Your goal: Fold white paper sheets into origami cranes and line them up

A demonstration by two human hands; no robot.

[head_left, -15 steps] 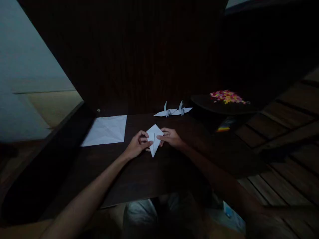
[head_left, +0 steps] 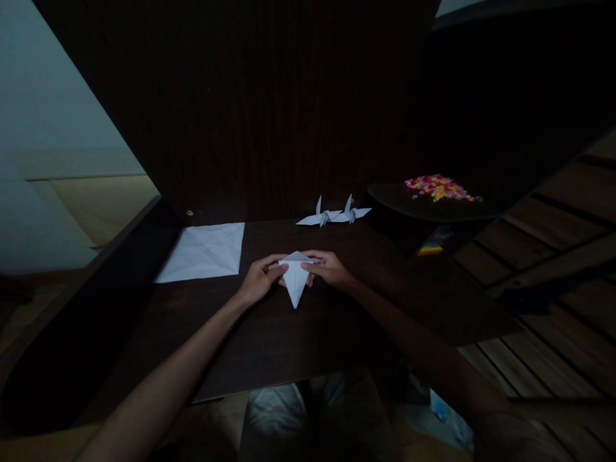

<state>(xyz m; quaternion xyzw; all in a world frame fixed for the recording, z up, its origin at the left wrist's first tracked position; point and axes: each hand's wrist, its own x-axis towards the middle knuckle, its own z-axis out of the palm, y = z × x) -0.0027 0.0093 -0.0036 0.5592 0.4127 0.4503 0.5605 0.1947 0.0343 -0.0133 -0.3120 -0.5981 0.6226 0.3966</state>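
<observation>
A small folded white origami paper (head_left: 295,285) is held between my two hands over the dark table, its narrow point toward me. My left hand (head_left: 262,277) pinches its left edge, thumb on top and fingers behind. On the opposite edge, my right hand (head_left: 331,268) grips it the same way. The top of the paper tilts back as a shaded triangular flap above a level crease. Beyond my hands, two white paper cranes (head_left: 321,218) stand side by side at the back of the table. The fingers behind the paper are partly hidden.
A creased white sheet (head_left: 205,251) lies flat to the left. Pink, red and yellow small pieces (head_left: 440,187) are heaped on a rounded dark shelf (head_left: 414,204) at the right. A dark upright panel (head_left: 289,115) rises behind the table (head_left: 240,346).
The paper went from a diamond with a centre slit showing to a shape with its top flap tilted and a smooth front. Both thumbs shifted up toward its upper corners.
</observation>
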